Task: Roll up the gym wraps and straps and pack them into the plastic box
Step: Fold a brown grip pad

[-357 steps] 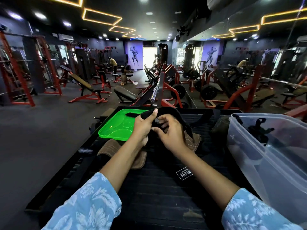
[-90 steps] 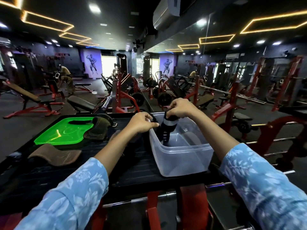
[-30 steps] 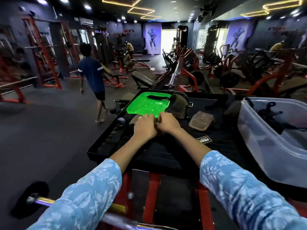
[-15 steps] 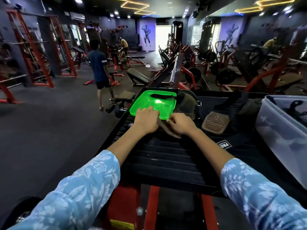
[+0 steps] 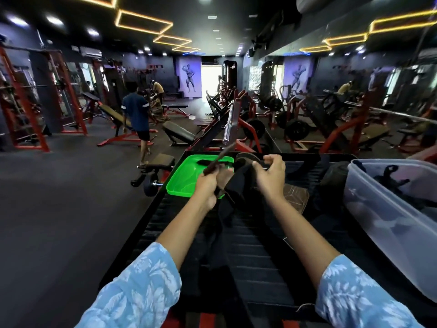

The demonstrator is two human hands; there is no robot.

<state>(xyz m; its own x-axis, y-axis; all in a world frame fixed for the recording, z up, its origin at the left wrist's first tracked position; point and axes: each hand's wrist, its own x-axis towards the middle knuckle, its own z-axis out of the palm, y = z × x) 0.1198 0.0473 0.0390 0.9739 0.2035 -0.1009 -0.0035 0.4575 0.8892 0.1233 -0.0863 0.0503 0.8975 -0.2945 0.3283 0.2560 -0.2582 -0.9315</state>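
Standing nearest the viewer, the two blue floral sleeves (image 5: pixel 132 287) reach forward over the black ribbed platform (image 5: pixel 255 261), taken as landmark throughout. Above its middle, the left hand (image 5: pixel 208 185) grips a long black fabric lifting strap (image 5: pixel 227 209), fingers curled tight round it; a stiff brownish end sticks up from the fist, and the tail hangs down to the platform. The right hand (image 5: pixel 272 176) hovers just beside it, fingers loosely curled, thumb and forefinger apart; whether they pinch a fold of the strap cannot be told.

On the platform's right side sits the clear plastic box (image 5: pixel 378 209), dark straps already inside. A brown leather pad (image 5: pixel 295 195) lies beyond the right hand. At the far left corner lies the bright green plastic lid (image 5: pixel 184 178).

Judgement: the roll should start from the stiff end, kept taut and edge-aligned by the right hand, so that it sits compactly in the box.

Half a second earlier both hands pressed flat on the platform beside the lid; now they are raised, with the strap lifted clear.
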